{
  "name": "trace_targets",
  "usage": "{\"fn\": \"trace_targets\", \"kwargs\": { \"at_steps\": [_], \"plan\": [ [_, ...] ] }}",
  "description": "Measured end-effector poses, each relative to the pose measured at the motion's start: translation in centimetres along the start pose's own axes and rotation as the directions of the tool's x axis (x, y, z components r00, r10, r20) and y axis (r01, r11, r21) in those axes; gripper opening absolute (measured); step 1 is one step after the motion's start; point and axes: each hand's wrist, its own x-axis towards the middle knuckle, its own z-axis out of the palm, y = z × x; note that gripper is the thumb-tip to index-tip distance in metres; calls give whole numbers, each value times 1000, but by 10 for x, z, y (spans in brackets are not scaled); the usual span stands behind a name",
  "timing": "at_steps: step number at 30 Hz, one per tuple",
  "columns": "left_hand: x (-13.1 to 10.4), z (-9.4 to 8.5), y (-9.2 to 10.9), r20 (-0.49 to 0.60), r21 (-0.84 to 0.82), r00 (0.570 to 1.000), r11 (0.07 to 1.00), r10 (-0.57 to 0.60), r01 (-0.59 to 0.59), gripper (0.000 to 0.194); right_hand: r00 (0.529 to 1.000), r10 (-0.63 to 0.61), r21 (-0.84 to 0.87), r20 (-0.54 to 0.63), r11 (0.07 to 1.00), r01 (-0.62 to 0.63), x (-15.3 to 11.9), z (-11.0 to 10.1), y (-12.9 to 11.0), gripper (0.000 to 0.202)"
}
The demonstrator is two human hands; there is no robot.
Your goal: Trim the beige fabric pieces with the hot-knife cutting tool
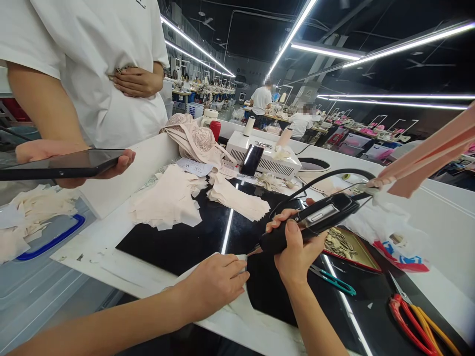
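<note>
My right hand is wrapped round a black corded handheld tool with a narrow metal tip pointing down to the left. The tip reaches the edge of a pale fabric piece, close to my left fingers. My left hand pinches this fabric near the front edge of the black glossy board; much of the piece is hidden under the hand. Beyond lie two stacks of pale pink cut fabric, a wide stack and a narrow stack.
Red-and-orange-handled scissors, teal snips and a tray of small scraps lie right. A white vented machine and upright phone stand behind. A co-worker holds a tablet at left. Pink strips hang by the tool's cord.
</note>
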Motion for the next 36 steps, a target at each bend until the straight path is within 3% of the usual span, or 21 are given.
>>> {"fn": "trace_targets", "kwargs": {
  "at_steps": [5,36],
  "plan": [
    [-7,1,2,-14,-1,999,999,-53,53,17,1000,8,-33,-1,999,-8,-2,1,3,53],
    [-12,-2,4,-31,52,995,994,-98,100,20,999,-38,-48,33,998,40,-5,5,6,52]
  ]
}}
